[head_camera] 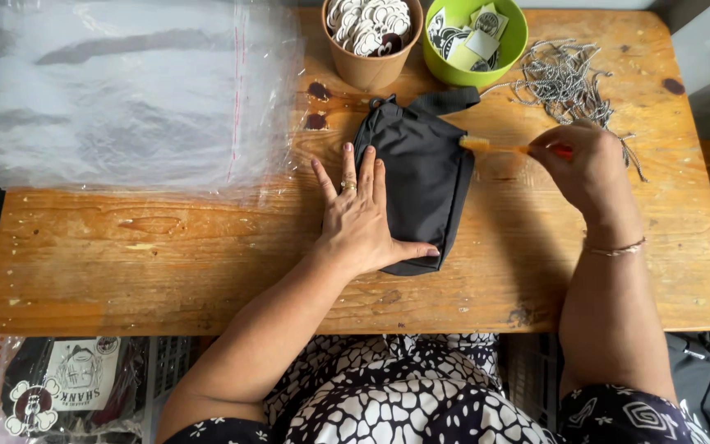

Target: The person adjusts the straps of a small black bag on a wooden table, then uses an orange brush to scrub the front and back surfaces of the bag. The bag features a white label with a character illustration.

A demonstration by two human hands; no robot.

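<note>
Hands work at a black pouch (421,177) in the middle of the wooden table (166,247): left hand (359,218) spread flat on it, right hand (585,164) just beside it, pinching an orange brush (495,146) that touches its edge.

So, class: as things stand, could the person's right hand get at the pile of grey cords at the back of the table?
Probably yes. The right hand sits just in front of the grey cords, with only bare table between them. However, it already pinches a thin orange tool, so its fingers are occupied.
</note>
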